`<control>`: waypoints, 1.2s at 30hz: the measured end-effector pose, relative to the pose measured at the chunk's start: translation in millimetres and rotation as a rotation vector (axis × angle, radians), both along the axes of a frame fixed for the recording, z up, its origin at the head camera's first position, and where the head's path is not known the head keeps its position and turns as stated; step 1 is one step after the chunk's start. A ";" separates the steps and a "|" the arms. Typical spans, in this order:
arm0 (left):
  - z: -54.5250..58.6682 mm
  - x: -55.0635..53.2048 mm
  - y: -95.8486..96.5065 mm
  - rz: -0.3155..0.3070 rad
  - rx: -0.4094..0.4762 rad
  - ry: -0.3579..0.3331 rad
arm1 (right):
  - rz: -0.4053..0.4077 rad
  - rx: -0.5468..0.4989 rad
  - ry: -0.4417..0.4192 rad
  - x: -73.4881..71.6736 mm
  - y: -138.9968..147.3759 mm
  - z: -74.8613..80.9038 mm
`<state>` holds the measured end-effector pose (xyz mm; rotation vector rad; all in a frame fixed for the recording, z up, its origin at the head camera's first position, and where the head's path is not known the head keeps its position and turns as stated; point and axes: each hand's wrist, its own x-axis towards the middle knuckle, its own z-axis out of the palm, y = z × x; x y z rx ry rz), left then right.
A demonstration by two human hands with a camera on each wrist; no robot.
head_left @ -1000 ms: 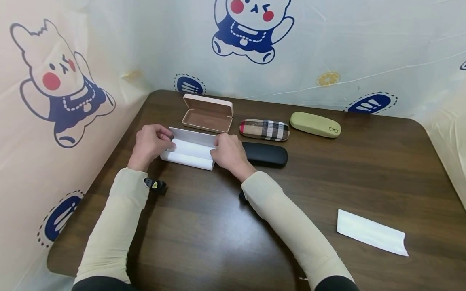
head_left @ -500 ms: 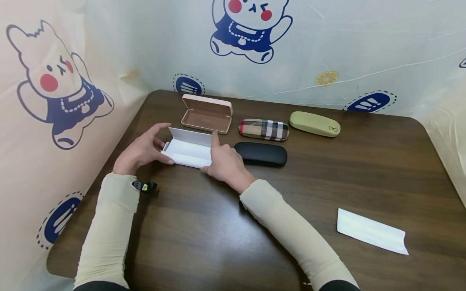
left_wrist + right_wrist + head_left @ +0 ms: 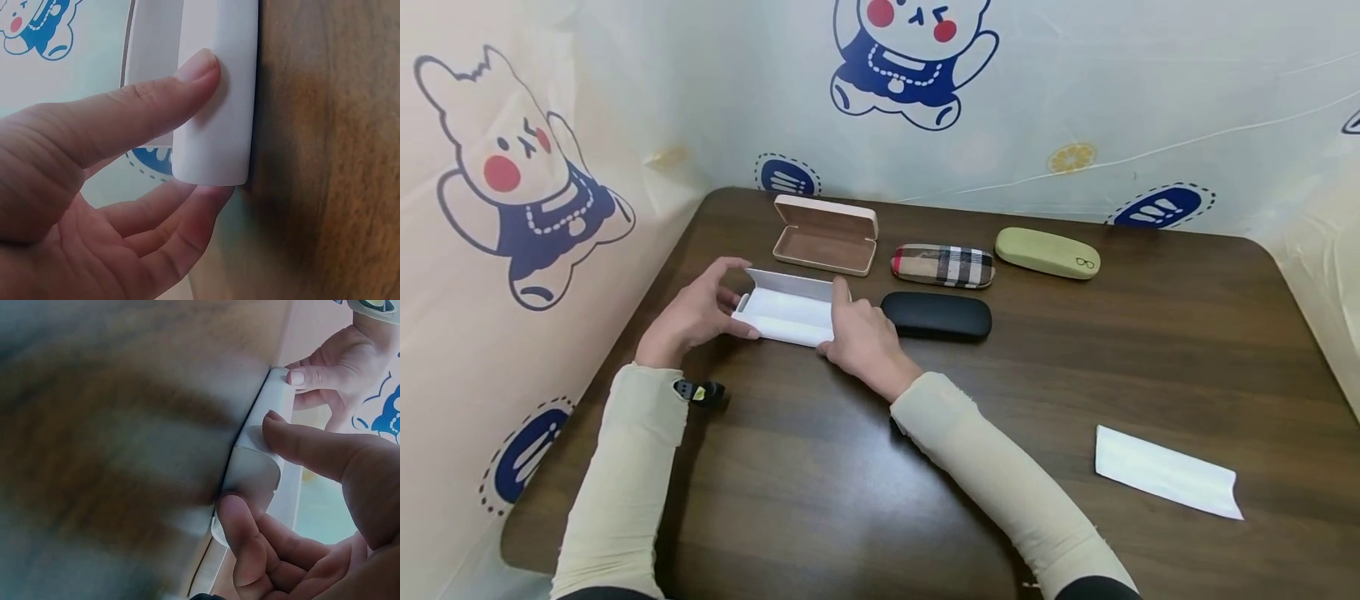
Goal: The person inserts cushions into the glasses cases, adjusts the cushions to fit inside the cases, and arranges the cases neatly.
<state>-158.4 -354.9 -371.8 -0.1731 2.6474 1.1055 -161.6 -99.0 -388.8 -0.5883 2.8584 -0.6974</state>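
A white glasses case (image 3: 786,312) stands with its lid raised on the brown table, at the left in the head view. My left hand (image 3: 691,317) grips its left end. In the left wrist view the thumb (image 3: 200,72) lies on the front wall of the case and the other fingers curl at the end. My right hand (image 3: 867,340) holds the right end, its thumb at the front and its index finger pointing up beside the lid. The right wrist view shows fingertips (image 3: 234,509) against the side of the case. The right end is partly hidden behind this hand.
Behind the white case stands an open pinkish case (image 3: 826,246) with a brown lining. To the right are a plaid case (image 3: 943,265), a black case (image 3: 936,317) and a green case (image 3: 1047,252). A folded white sheet (image 3: 1165,471) lies at the right.
Both hands have shifted from the inner edges of the white case to its two ends, thumbs now at the front. The left hand moved left. The case has hardly moved; its lid stays up.
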 end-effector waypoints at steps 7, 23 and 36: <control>-1.9 5.3 1.5 -0.008 -0.063 0.033 | 0.034 0.052 0.055 4.1 -1.6 -0.8; 18.4 15.0 27.6 0.002 -0.244 0.093 | 0.073 0.019 0.032 8.5 15.9 9.8; 52.0 16.5 109.8 -0.238 -0.087 0.193 | 0.118 -0.162 -0.040 15.9 94.7 38.7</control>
